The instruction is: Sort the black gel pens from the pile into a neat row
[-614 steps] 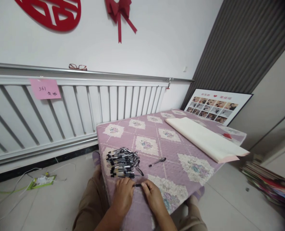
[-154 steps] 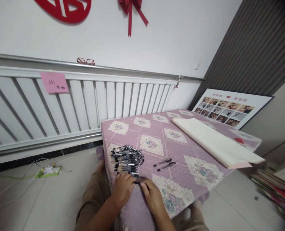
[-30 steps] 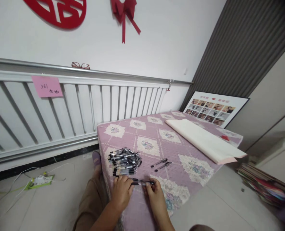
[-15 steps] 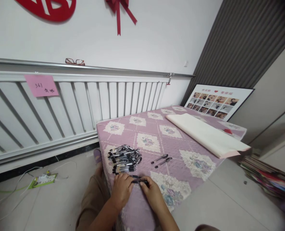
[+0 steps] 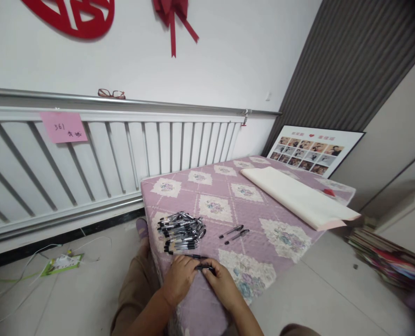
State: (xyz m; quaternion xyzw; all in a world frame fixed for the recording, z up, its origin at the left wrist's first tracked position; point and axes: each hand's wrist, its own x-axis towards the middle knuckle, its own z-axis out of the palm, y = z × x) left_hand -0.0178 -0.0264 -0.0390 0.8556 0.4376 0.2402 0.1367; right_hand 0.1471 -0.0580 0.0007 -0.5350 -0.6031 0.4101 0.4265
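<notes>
While gripped between left hand [image 5: 182, 278] and right hand [image 5: 221, 283], showing less length than a second ago: one black pen [image 5: 204, 267], near pile of pens [image 5: 181, 231]; apparently mid-handling, apart from two loose pens [image 5: 237, 237].

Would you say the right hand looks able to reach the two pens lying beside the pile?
Probably yes: only cloth seems to lie between the right hand and the two pens, though it holds a black pen.

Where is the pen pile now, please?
In the head view, the pen pile lies near the left edge of the patterned cloth, beyond the left hand.
</notes>
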